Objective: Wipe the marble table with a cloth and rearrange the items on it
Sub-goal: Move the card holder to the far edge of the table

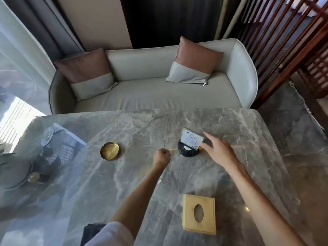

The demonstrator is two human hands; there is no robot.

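The grey marble table (124,183) fills the lower view. A black round stand (187,152) holds an upright white card sign (192,139) right of centre. My right hand (219,150) is spread open, its fingertips at the card's right edge. My left hand (161,156) is a closed fist just left of the stand, pinching the end of a thin orange stick (173,149). The stick runs right behind the stand and my right hand. A dark cloth (91,231) lies at the near edge by my left sleeve.
A round brass ashtray (111,150) sits left of centre. A wooden tissue box (199,214) lies near the front right. A glass dish (48,137) and a plant pot (14,173) stand at the left. A grey sofa (150,96) is beyond the far edge.
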